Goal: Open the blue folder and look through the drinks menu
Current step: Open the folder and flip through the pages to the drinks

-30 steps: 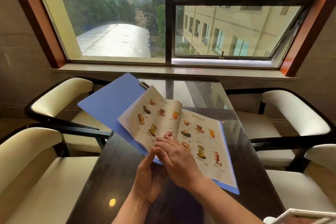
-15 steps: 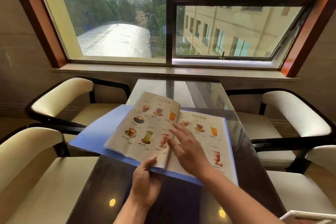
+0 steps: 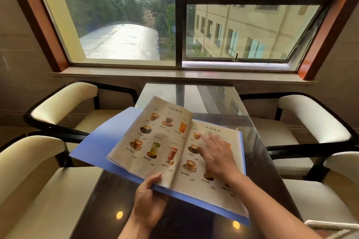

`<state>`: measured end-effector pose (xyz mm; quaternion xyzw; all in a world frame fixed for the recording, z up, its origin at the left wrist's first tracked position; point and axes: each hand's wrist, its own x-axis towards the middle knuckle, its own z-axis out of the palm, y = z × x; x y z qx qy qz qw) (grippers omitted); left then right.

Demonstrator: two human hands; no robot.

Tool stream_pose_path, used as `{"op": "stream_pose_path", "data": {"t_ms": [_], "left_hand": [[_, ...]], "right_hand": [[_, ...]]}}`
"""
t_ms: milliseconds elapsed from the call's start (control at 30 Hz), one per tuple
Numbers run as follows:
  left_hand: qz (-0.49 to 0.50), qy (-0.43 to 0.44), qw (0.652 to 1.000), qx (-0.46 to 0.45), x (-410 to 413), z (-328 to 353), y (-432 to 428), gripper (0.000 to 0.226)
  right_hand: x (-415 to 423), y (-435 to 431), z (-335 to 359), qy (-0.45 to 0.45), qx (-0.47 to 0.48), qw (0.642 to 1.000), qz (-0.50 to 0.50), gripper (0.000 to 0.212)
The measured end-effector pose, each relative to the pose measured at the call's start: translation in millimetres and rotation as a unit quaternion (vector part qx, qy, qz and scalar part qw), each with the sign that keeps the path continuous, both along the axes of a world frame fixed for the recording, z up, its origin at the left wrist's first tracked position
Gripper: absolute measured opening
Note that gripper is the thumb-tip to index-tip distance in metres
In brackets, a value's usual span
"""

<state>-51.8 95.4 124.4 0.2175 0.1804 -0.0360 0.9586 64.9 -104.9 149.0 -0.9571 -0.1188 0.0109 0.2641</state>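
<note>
Glass table (image 3: 223, 103) under the blue folder (image 3: 97, 147); left hand (image 3: 149, 200) pinches its edge, steadying the drinks menu (image 3: 155, 137) while right hand (image 3: 215, 155) lies flat, open, tracing.

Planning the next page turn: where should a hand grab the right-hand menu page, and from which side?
Judging by the pose, take the right-hand menu page at its free outer right edge, coming from the right. It lies flat on the blue folder, bound at the centre fold, and the right hand is already on it. The left hand holds the near edge.
</note>
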Motion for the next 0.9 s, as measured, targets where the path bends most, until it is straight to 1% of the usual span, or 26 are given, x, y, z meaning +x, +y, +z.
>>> {"op": "stream_pose_path", "data": {"t_ms": [67,133,167,200,233,267,300,333,367,433,533,667,767,833,900], "left_hand": [[0.005,-0.002,1.0,0.001,0.9,-2.6,4.5,0.052],[0.01,-0.004,1.0,0.003,2.2,-4.7,8.9,0.052],[0.013,-0.006,1.0,0.005,2.6,-5.2,11.1,0.052],[0.015,-0.009,1.0,0.006,3.3,-5.8,13.1,0.052],[0.016,-0.012,1.0,0.007,3.9,-6.3,14.8,0.051],[0.018,-0.013,1.0,0.01,4.7,-6.6,16.1,0.051],[0.021,-0.012,1.0,0.015,5.5,-6.9,16.8,0.052],[0.023,-0.01,0.999,0.022,6.5,-7.3,17.6,0.052],[0.024,-0.006,0.999,0.029,7.2,-7.9,18.4,0.053],[0.02,0.005,0.999,0.04,8.2,-9.0,20.3,0.055],[0.013,0.019,0.999,0.046,8.3,-12.9,20.9,0.055],[0.016,0.026,0.998,0.059,8.5,-22.3,19.3,0.05],[0.039,0.092,0.991,0.091,8.4,-34.0,20.9,0.037],[0.087,0.142,0.979,0.114,7.9,-41.6,25.9,0.028],[0.152,0.187,0.961,0.139,7.1,-48.4,34.9,0.025]], "right_hand": [[-3.8,-17.1,-5.0,-0.008,-0.01,0.997,-0.082,0.066],[-9.4,-33.8,-9.8,0.004,0.014,0.986,-0.164,0.072],[-12.2,-41.2,-10.2,0.037,0.051,0.978,-0.2,0.076],[-14.7,-47.3,-9.2,0.085,0.122,0.961,-0.232,0.076],[-17.3,-51.8,-8.0,0.142,0.223,0.929,-0.258,0.071],[-19.3,-55.5,-7.5,0.202,0.323,0.883,-0.274,0.064],[-21.4,-58.8,-6.9,0.257,0.395,0.838,-0.274,0.052],[-24.7,-60.5,-6.2,0.295,0.426,0.815,-0.259,0.039],[-28.0,-60.6,-7.5,0.314,0.433,0.81,-0.241,0.03],[-33.7,-54.6,-13.0,0.309,0.435,0.815,-0.227,0.021],[-37.1,-47.0,-20.9,0.255,0.478,0.805,-0.241,0.021],[-32.8,-42.8,-23.9,0.187,0.477,0.828,-0.228,0.024],[-29.6,-41.4,-23.7,0.151,0.447,0.856,-0.213,0.026],[-27.4,-44.6,-24.2,0.144,0.434,0.865,-0.207,0.026],[-25.4,-49.6,-24.6,0.144,0.42,0.872,-0.207,0.027]]}}
